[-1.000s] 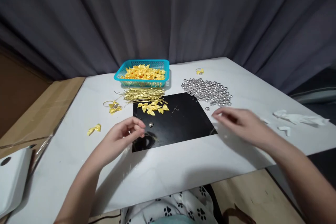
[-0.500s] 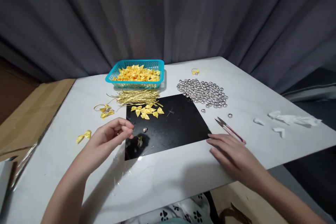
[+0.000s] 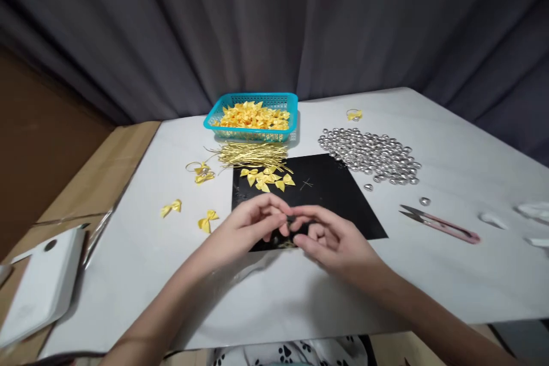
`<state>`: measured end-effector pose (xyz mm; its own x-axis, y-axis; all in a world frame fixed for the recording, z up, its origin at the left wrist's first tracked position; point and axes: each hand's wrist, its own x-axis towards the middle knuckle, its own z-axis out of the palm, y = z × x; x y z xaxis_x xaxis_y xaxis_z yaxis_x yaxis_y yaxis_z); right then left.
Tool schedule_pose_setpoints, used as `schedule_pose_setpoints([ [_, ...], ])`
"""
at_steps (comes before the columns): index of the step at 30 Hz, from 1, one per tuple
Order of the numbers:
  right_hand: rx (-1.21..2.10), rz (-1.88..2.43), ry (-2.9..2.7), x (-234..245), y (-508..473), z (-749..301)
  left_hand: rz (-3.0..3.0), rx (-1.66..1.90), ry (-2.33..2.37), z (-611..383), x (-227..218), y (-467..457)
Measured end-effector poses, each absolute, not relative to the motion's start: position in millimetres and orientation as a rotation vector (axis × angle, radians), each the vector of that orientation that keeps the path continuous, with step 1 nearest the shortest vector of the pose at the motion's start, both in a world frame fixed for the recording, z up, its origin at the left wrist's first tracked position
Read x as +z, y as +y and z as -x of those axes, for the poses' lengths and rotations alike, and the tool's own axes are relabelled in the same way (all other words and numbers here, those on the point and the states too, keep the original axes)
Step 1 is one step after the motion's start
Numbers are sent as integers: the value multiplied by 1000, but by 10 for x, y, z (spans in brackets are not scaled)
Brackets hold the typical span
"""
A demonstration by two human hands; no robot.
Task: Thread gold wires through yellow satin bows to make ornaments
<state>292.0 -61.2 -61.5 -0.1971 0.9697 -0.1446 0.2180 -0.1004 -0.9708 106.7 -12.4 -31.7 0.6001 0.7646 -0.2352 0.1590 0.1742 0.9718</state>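
Note:
My left hand (image 3: 259, 220) is closed, thumb and fingertips together, around a small shiny dark piece (image 3: 290, 220) that looks like a silver heart bead, partly hidden. Against its fingertips my right hand (image 3: 332, 237) touches with the index finger; its fingers are bent and the thumb stands apart. Both hands are just above the black mat (image 3: 347, 200). Below the fingertips, a thin yellow tangle (image 3: 286, 243) shows in part on the mat. Several yellow bows (image 3: 268, 177) lie on the mat's far left part, beside a bundle of gold wire ties (image 3: 253, 154).
A blue basket (image 3: 293, 108) of yellow bows stands at the back. Silver heart beads (image 3: 373, 154) are heaped to the right, with pink-handled snips (image 3: 446, 226) nearer. Loose bows (image 3: 208, 221) and a bow with a wire loop (image 3: 202, 172) lie left. A white device (image 3: 43, 286) is far left.
My right hand has left the mat's right edge and come to my left hand. My left hand has closed over where the silver bead lay. The view has turned left.

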Motion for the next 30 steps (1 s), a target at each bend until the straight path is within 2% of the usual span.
schedule_pose_setpoints([
  [2, 1476, 1330, -1437, -568, -480, -2796, -1361, 568, 892, -1064, -353, -96],
  [8, 1395, 1389, -1586, -530, -281, -2974, -1384, 601, 952, -961, -344, -12],
  [15, 1704, 1274, -1530, -554, -205, -3238, -1363, 675, 1099, -800, -410, 71],
  [18, 1674, 1339, -1415, -563, -190, -3279, -1348, 721, 1121, -753, -424, 101],
  [22, 1451, 1374, -1486, -599, -202, -3007, -1330, 708, 1067, -813, -390, 55],
  [26, 1699, 1175, -1558, -633, -165, -2602, -1298, 761, 1040, -864, -388, 24],
  [30, 1669, 1285, -1506, -630, -76, -2670, -1316, 902, 1245, -715, -419, 126],
])
